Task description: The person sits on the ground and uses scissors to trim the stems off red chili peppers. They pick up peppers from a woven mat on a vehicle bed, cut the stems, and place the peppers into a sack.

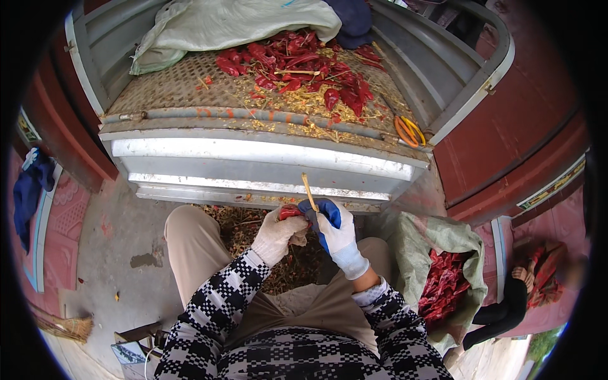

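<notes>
My left hand (pixel 277 234), in a white work glove, grips a dried red chili (pixel 291 212) in front of my knees. My right hand (pixel 334 233), in a white glove with blue fingertips, pinches the chili's pale yellow stem (pixel 309 191), which sticks up and away from me. Both hands meet just below the edge of a grey metal cart bed (pixel 253 158). On that bed lies a heap of dried red chilies (pixel 304 69) amid yellow seeds and stem bits.
An open green sack (pixel 430 240) with red chilies stands at my right knee. Orange-handled scissors (pixel 410 131) lie on the bed's right corner. Pale sacks (pixel 228 25) cover the bed's far end. Stem litter lies between my feet. A seated person (pixel 525 285) is at right; a broom (pixel 63 326) at left.
</notes>
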`<state>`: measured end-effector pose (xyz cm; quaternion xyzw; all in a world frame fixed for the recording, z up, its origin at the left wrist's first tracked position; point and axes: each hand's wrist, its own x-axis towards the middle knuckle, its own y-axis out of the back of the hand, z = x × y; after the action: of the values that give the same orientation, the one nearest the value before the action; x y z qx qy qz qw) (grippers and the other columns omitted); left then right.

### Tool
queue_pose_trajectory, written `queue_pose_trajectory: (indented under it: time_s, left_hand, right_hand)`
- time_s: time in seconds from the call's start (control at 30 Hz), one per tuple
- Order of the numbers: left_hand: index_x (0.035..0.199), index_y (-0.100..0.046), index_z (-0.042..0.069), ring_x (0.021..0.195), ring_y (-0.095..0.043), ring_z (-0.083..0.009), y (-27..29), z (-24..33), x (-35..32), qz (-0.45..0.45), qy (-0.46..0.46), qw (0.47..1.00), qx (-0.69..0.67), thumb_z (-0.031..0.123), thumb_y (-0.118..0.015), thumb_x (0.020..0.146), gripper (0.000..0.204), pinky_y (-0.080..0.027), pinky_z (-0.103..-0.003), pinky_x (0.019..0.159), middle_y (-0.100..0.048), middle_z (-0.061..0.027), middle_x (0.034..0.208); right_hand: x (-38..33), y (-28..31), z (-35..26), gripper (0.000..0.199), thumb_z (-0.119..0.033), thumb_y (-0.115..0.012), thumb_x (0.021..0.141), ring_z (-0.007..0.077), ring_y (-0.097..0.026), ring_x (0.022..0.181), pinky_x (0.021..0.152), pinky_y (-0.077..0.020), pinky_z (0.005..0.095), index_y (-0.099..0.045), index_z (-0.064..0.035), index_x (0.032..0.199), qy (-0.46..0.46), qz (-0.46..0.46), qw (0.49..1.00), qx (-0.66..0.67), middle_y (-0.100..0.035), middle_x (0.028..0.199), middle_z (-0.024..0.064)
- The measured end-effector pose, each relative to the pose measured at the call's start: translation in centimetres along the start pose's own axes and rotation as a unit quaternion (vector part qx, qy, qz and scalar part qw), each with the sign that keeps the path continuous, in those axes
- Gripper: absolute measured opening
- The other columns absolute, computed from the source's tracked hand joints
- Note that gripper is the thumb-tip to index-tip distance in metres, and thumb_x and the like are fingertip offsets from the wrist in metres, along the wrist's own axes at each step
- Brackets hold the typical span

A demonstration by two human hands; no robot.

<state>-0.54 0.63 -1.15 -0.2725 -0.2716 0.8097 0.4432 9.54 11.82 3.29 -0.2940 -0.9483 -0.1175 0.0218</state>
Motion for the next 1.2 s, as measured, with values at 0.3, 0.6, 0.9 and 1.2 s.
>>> queue_pose_trajectory:
  time_s: [0.3,0.6,0.9,1.2]
  left_hand:
    - [0.089,-0.056,0.003,0.057,-0.052,-0.0117,-0.3,-0.6,0.2,0.034,-0.031,0.999,0.008,0.015,-0.065,0.084,0.016,-0.045,-0.026,0.054,-0.055,-0.0030,0.068]
    - [0.109,-0.056,0.001,0.062,-0.056,-0.0107,-1.3,0.6,-0.1,0.079,-0.090,0.987,0.105,0.008,-0.068,0.082,0.030,-0.048,-0.025,0.055,-0.058,-0.0040,0.076]
    - [0.116,-0.053,-0.001,0.068,-0.063,-0.0139,-0.9,1.4,-0.3,0.025,-0.009,0.997,0.066,0.006,-0.069,0.081,0.038,-0.054,-0.026,0.056,-0.063,-0.0079,0.086]
    - [0.095,-0.059,0.001,0.054,-0.057,-0.0140,-0.5,0.5,0.1,0.048,0.000,0.998,-0.035,0.014,-0.071,0.082,0.022,-0.051,-0.028,0.050,-0.060,-0.0055,0.070]
  right_hand:
    - [1.2,-0.7,3.1,0.026,-0.018,-0.050,0.096,0.0110,-0.055,0.066,0.063,-0.0512,0.0263,-0.063,0.0004,0.111,-0.232,0.025,0.889,0.393,-0.065,0.091,0.0061]
    - [1.5,0.3,0.1,0.021,-0.013,-0.060,0.092,0.0101,-0.061,0.077,0.067,-0.0505,0.0232,-0.069,0.0015,0.103,-0.081,0.011,0.980,0.182,-0.069,0.092,0.0051]
    - [1.7,0.8,1.3,0.019,-0.008,-0.064,0.089,0.0104,-0.063,0.086,0.080,-0.0491,0.0239,-0.071,0.0022,0.103,-0.053,-0.033,0.989,0.133,-0.070,0.094,0.0048]
    - [1.4,-0.6,1.4,0.018,-0.010,-0.065,0.090,0.0062,-0.060,0.075,0.064,-0.0467,0.0207,-0.071,0.0014,0.103,-0.097,0.052,0.981,0.160,-0.071,0.090,0.0028]
